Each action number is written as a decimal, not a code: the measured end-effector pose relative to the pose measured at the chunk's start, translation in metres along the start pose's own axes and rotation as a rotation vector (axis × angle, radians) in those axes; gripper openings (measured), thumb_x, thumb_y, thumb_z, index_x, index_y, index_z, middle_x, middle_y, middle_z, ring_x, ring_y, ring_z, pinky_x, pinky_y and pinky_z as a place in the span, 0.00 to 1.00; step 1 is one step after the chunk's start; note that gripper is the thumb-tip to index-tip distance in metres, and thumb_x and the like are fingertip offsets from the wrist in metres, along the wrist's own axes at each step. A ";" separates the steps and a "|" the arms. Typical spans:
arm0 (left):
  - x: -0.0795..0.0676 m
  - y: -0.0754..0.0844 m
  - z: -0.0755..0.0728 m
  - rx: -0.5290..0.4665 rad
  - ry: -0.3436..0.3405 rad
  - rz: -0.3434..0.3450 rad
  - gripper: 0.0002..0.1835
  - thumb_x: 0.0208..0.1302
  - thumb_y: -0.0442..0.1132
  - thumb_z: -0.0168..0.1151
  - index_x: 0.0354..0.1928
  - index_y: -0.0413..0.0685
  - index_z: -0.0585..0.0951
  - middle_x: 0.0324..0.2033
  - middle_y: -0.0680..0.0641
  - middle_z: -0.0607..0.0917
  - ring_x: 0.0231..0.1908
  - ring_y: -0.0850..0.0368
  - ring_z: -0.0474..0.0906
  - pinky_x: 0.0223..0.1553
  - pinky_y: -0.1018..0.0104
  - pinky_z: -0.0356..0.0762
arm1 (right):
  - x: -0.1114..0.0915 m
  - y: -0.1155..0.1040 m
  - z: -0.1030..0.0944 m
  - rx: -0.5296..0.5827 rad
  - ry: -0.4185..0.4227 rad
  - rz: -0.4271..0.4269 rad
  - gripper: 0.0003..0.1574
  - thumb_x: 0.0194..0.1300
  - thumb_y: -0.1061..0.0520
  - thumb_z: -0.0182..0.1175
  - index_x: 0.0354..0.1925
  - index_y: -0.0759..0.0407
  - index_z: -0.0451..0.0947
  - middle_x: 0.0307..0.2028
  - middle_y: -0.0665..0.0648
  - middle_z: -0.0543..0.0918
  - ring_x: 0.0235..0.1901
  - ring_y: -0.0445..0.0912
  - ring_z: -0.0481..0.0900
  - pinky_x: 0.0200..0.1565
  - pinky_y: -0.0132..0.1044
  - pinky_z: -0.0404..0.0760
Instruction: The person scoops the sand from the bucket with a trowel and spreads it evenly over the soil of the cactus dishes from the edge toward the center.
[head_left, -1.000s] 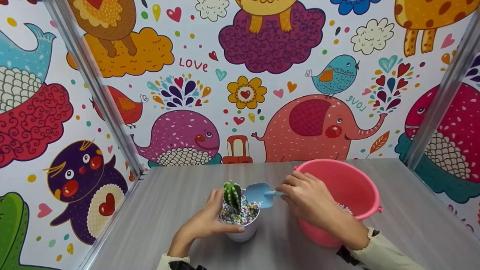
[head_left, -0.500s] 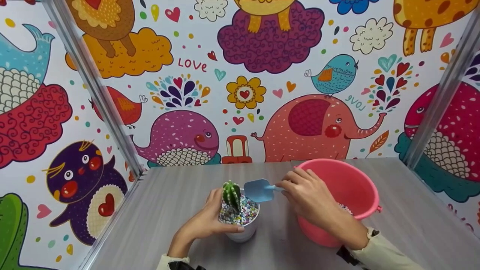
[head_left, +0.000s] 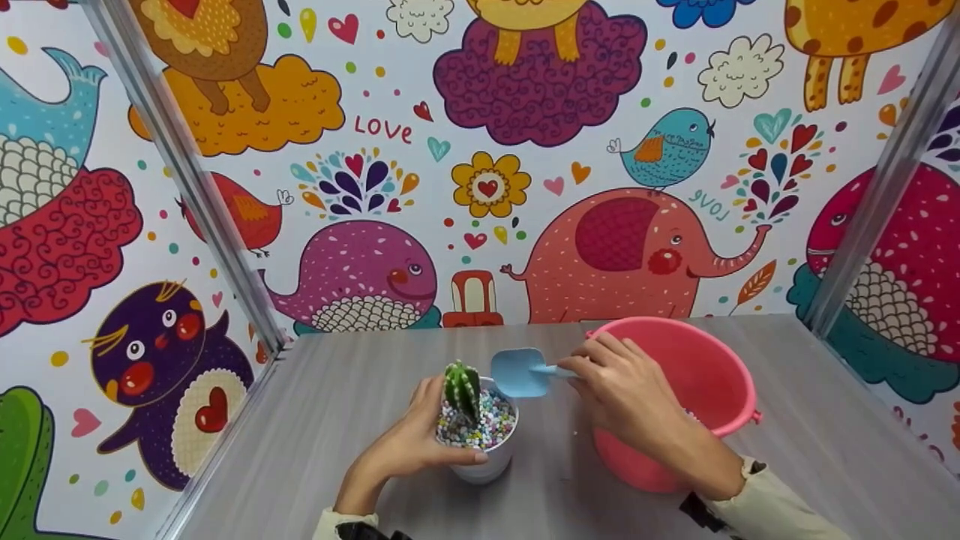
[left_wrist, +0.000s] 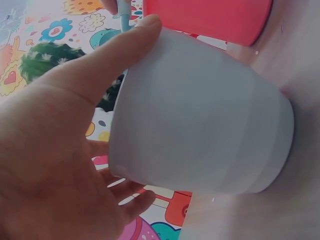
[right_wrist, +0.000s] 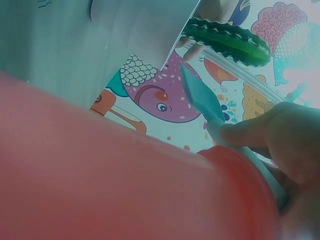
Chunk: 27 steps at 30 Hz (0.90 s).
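Observation:
A white pot stands on the table with a green cactus and small multicoloured pebbles in it. My left hand grips its upper side, thumb at the near rim and fingers round the far side; in the left wrist view the thumb lies along the rim. Above the pot's right edge is the bare blade of a light blue toy shovel. My right hand pinches the shovel's handle, close beside the bucket's left rim. In the right wrist view, the blade points towards the pot and cactus.
A pink bucket stands right of the pot, with some pebbles visible inside past my right forearm. The grey table ends at a cartoon-printed wall behind, with metal posts at both sides.
The shovel has levelled from its tilt over the pot and risen a little, its blade now without the pebbles at its edge. My left hand and the pot stay in place.

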<state>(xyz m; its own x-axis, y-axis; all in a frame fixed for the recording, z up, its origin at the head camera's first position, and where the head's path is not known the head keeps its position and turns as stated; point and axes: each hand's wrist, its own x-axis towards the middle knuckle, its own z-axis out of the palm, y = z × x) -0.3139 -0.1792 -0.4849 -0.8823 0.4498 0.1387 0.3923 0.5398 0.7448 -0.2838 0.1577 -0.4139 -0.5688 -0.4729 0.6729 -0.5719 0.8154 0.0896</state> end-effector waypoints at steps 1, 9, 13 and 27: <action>0.000 0.000 0.000 0.001 0.001 0.001 0.72 0.44 0.66 0.87 0.86 0.61 0.52 0.72 0.44 0.65 0.72 0.46 0.64 0.75 0.33 0.68 | -0.001 0.001 0.000 0.002 0.001 0.003 0.24 0.55 0.56 0.85 0.50 0.48 0.92 0.43 0.48 0.90 0.45 0.45 0.82 0.40 0.36 0.82; 0.000 0.000 0.002 -0.004 0.001 -0.024 0.68 0.46 0.66 0.86 0.85 0.68 0.53 0.71 0.44 0.65 0.72 0.46 0.64 0.74 0.31 0.69 | -0.011 0.012 -0.008 0.034 -0.002 0.062 0.24 0.56 0.52 0.85 0.52 0.48 0.92 0.43 0.48 0.90 0.42 0.42 0.82 0.41 0.35 0.88; 0.000 -0.001 0.003 -0.008 -0.006 -0.034 0.67 0.47 0.65 0.86 0.85 0.70 0.53 0.71 0.44 0.65 0.72 0.45 0.64 0.73 0.31 0.70 | -0.020 0.019 -0.014 0.060 0.000 0.105 0.25 0.55 0.51 0.86 0.52 0.49 0.92 0.42 0.47 0.89 0.40 0.40 0.81 0.38 0.33 0.87; -0.002 0.003 -0.005 -0.010 -0.001 -0.038 0.70 0.45 0.62 0.88 0.86 0.62 0.55 0.76 0.43 0.64 0.76 0.42 0.62 0.75 0.27 0.66 | -0.053 0.057 -0.044 0.064 -0.071 0.295 0.20 0.62 0.56 0.80 0.52 0.53 0.92 0.42 0.51 0.90 0.44 0.48 0.86 0.41 0.52 0.93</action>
<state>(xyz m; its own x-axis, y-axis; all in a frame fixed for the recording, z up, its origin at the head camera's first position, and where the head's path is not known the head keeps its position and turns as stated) -0.3123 -0.1816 -0.4799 -0.8965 0.4294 0.1093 0.3554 0.5495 0.7561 -0.2606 0.2442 -0.4125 -0.7546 -0.2425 0.6097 -0.4103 0.8995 -0.1500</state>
